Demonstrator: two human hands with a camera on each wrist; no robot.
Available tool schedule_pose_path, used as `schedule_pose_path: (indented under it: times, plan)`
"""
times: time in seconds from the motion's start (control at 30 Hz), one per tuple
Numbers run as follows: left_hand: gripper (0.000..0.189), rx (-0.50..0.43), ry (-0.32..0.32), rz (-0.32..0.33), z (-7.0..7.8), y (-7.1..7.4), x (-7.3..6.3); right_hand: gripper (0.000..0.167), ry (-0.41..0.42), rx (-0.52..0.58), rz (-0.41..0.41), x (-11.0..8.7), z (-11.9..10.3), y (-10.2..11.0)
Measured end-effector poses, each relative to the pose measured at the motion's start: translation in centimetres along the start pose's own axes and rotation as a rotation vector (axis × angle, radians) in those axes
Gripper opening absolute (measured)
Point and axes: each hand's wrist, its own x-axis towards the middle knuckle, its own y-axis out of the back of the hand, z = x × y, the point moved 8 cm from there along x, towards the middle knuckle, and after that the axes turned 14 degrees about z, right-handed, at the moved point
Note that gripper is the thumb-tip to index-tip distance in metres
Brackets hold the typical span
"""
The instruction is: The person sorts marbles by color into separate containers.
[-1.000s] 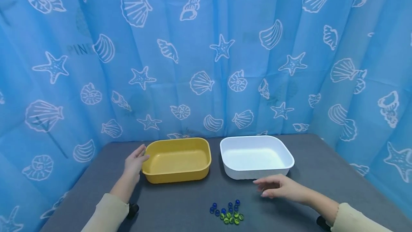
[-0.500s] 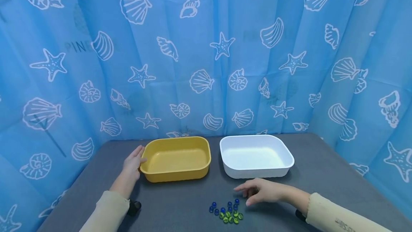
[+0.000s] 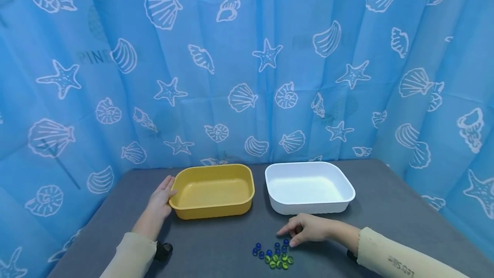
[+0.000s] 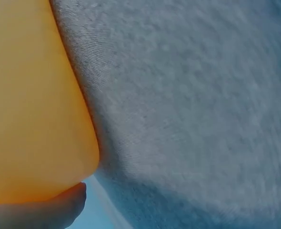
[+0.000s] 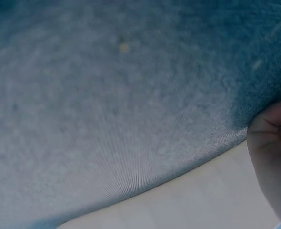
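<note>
At the left end of the yellow tub (image 3: 212, 212), my left hand (image 3: 160, 196) grips the side, thumb over the rim and fingers along the outside. In the left wrist view, a finger (image 4: 45, 210) lies against the yellow wall. My right hand (image 3: 308, 228) hovers at the back right of a cluster of glass marbles, with index finger and thumb parted around the rearmost blue marble (image 3: 286, 242). Other blue marbles (image 3: 269, 252) and yellow-green marbles (image 3: 278, 264) lie close together. In the right wrist view, part of my right hand (image 5: 274, 157) shows at the right edge; no marbles are visible there.
A white tub (image 3: 312, 208) stands right of the yellow one, just behind my right hand. Both tubs have nothing in them. Grey cloth (image 3: 216, 248) covers the table. A blue curtain (image 3: 216, 98) with shell prints hangs behind and along the sides.
My right hand has moved left, from in front of the white tub to the marbles, and come lower. My left hand stays at the yellow tub; the marbles lie as before.
</note>
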Motion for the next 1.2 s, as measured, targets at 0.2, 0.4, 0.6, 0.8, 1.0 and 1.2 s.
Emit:
schedule_pose_path:
  times: [0.2,0.4,0.6,0.8,1.0,1.2]
  plan:
    - [0.066,-0.003,-0.008,0.015,0.0,0.1,-0.1,0.028,0.007,-0.035,0.044,0.4,0.3,0.0]
    - [0.066,0.007,-0.004,0.021,-0.2,0.3,0.0,0.023,0.025,-0.048,0.091,0.4,0.1,0.0]
    - [0.066,0.005,0.000,0.047,-0.3,0.4,0.1,0.019,0.016,-0.046,0.106,0.4,0.0,0.0]
    - [0.065,0.017,-0.016,0.060,-0.2,0.4,0.1,0.018,-0.065,-0.048,0.138,0.5,0.0,0.4]
    - [0.065,0.028,-0.024,0.071,-0.2,0.5,0.0,0.015,-0.175,-0.026,0.198,0.8,-0.5,0.9]
    - [0.064,0.028,-0.020,0.066,-0.1,0.4,-0.1,0.014,-0.207,-0.030,0.243,1.1,-2.2,1.6]
